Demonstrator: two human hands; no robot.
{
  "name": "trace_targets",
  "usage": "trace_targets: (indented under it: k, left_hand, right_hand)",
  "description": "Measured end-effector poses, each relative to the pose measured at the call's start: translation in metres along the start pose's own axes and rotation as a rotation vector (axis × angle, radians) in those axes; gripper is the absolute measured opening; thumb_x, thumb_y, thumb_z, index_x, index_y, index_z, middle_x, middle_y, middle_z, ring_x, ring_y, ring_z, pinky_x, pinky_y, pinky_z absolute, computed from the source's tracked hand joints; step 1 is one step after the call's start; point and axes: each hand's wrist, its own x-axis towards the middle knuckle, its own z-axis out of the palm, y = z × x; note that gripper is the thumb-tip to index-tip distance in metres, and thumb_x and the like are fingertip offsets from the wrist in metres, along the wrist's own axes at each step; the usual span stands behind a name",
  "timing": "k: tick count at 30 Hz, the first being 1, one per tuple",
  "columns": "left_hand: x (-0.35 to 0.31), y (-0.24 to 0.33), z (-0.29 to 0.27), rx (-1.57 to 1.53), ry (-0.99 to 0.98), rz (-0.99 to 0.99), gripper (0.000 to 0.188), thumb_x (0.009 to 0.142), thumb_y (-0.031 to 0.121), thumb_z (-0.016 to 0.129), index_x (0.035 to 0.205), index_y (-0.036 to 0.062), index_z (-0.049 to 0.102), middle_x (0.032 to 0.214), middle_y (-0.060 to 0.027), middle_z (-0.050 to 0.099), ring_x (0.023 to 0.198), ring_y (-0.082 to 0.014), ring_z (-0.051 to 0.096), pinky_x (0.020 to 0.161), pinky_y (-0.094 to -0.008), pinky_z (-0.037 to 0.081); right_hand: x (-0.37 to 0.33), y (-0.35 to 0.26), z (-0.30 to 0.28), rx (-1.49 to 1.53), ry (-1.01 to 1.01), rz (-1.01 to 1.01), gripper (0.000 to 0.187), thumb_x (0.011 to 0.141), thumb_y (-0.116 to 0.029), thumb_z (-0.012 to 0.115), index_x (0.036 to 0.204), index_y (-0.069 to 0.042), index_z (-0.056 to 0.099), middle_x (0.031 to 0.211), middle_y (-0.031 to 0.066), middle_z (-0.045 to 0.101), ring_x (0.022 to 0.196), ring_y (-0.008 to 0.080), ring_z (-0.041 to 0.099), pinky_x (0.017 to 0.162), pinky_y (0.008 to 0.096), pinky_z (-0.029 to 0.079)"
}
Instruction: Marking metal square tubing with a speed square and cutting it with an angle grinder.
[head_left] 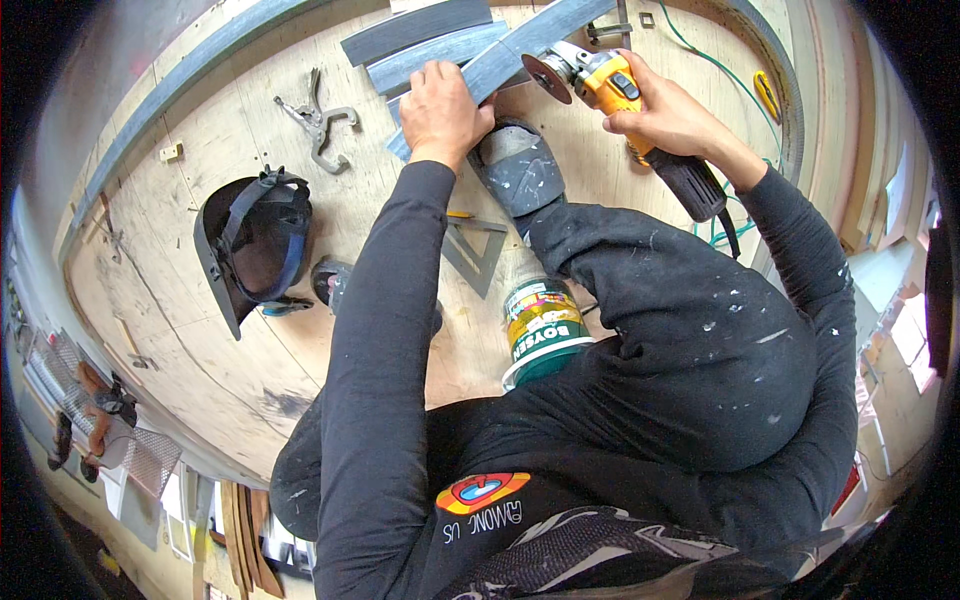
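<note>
My left hand (440,115) is closed around the near end of a long grey metal bar (512,48), which slants away to the upper right. Beneath it lie more grey metal pieces (415,30). In my right hand (665,110) is a yellow and black angle grinder (612,82), gripped by its body. The grinder's reddish-brown disc (547,79) is beside the bar; whether they touch I cannot tell. My paint-spotted shoe (520,170) rests just below the bar, between both hands.
On the plywood surface lie a locking clamp (320,125), a black welding helmet (228,240), a metal set square (478,262) and a yellow cutter knife (766,97). A paint bucket (543,325) stands by my leg. A green cord (722,62) runs at the right.
</note>
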Motion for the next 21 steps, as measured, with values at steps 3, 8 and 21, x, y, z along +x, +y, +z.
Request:
trace_targets:
  k: [3, 8, 21]
  left_hand:
    - [0.0, 0.001, 0.002, -0.004, 0.021, 0.003, 0.055, 0.07, 0.043, 0.084, 0.103, 0.0041, 0.062, 0.109, -0.0131, 0.063, 0.105, -0.0326, 0.062, 0.083, -0.046, 0.055]
    - [0.0, -0.001, 0.005, 0.001, 0.042, -0.001, 0.057, 0.073, 0.048, 0.082, 0.103, 0.0033, 0.063, 0.107, -0.0132, 0.064, 0.104, -0.0324, 0.063, 0.082, -0.0456, 0.055]
    - [0.001, -0.003, 0.01, 0.028, 0.046, 0.021, 0.058, 0.073, 0.047, 0.081, 0.105, 0.003, 0.062, 0.107, -0.0125, 0.064, 0.105, -0.0311, 0.063, 0.083, -0.0444, 0.056]
  right_hand:
    - [0.004, 0.004, 0.005, -0.045, 0.05, -0.03, 0.098, 0.08, -0.035, 0.075, 0.156, -0.001, 0.024, 0.112, 0.0253, 0.066, 0.098, 0.0326, 0.069, 0.087, 0.0386, 0.055]
    - [0.007, -0.008, -0.004, -0.088, 0.005, -0.009, 0.097, 0.081, -0.038, 0.075, 0.155, -0.002, 0.024, 0.109, 0.0282, 0.067, 0.097, 0.0368, 0.07, 0.085, 0.0419, 0.055]
    - [0.011, -0.007, -0.003, -0.089, 0.001, 0.016, 0.095, 0.082, -0.036, 0.076, 0.154, -0.004, 0.023, 0.111, 0.0311, 0.066, 0.099, 0.0415, 0.068, 0.087, 0.0424, 0.054]
